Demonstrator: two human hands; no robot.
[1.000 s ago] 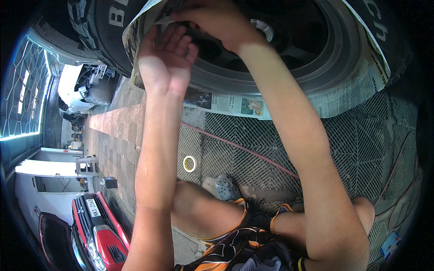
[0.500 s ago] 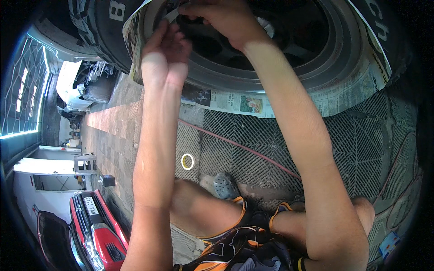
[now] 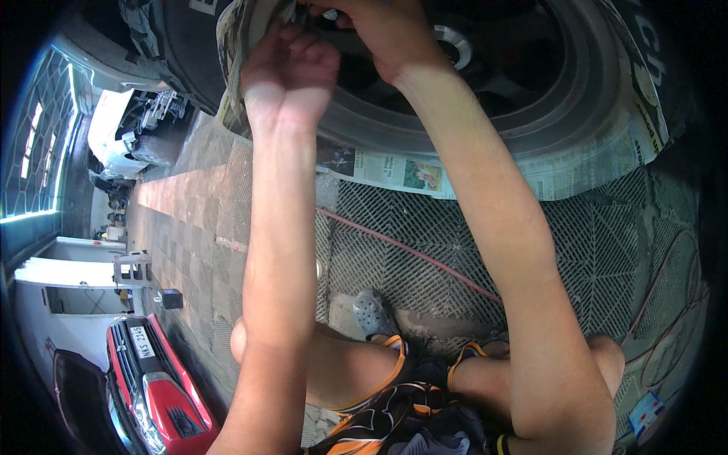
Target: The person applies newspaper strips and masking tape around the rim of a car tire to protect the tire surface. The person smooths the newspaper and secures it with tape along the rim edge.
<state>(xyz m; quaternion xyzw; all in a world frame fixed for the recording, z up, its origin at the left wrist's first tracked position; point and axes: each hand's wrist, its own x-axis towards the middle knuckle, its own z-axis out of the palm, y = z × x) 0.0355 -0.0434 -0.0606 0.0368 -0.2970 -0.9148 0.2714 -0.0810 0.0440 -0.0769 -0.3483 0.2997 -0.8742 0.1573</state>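
Nearest the camera, the person's bent knees and patterned black-and-orange shorts (image 3: 409, 413) filled the lower edge, with a grey clog (image 3: 374, 312) on the floor just beyond. Both bare forearms rose from there toward the top of the view. The floor under them was a grey plastic grid mat (image 3: 607, 250), crossed by a thin red hose (image 3: 409, 250). Farther on, a sheet of newspaper (image 3: 394, 168) with small colour photographs lay along the foot of a large black tyre (image 3: 485, 129); more of the paper wrapped up the tyre's right side, and a further sheet hung at its upper left. The left hand (image 3: 292, 72) was curled at the edge of that upper-left sheet, apparently pinching it, though the grip was not fully visible. The right hand (image 3: 379, 30) was clenched at the wheel's top edge; what it held could not be told. A round silver hub cap (image 3: 455, 42) sat just right of it. Far left, a red car (image 3: 155, 387) with a white rectangular plate stood by a paved walkway.
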